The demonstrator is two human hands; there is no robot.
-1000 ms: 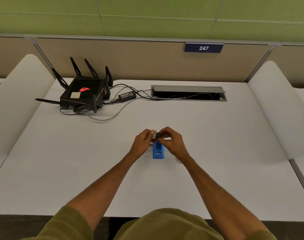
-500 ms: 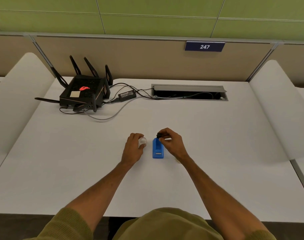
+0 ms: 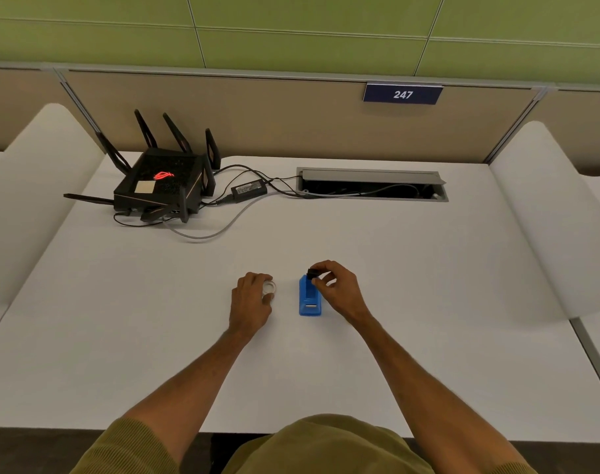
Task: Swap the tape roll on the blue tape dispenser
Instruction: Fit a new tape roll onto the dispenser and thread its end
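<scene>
The small blue tape dispenser [image 3: 309,299] stands on the white desk [image 3: 411,302] in front of me, with its roll slot bare. My left hand [image 3: 250,302] rests on the desk to its left, fingers curled over a small white tape roll [image 3: 269,288]. My right hand [image 3: 338,289] hovers just right of and above the dispenser's far end and pinches a small black spindle [image 3: 313,273] between thumb and fingers.
A black router [image 3: 161,186] with several antennas sits at the back left, with a power brick [image 3: 249,191] and cables running into an open cable tray [image 3: 372,186] at the back. White curved dividers stand on both sides of the desk.
My hands were together above the dispenser; they have come apart. The left hand moved left and down to the desk with the white roll, the right kept the black spindle.
</scene>
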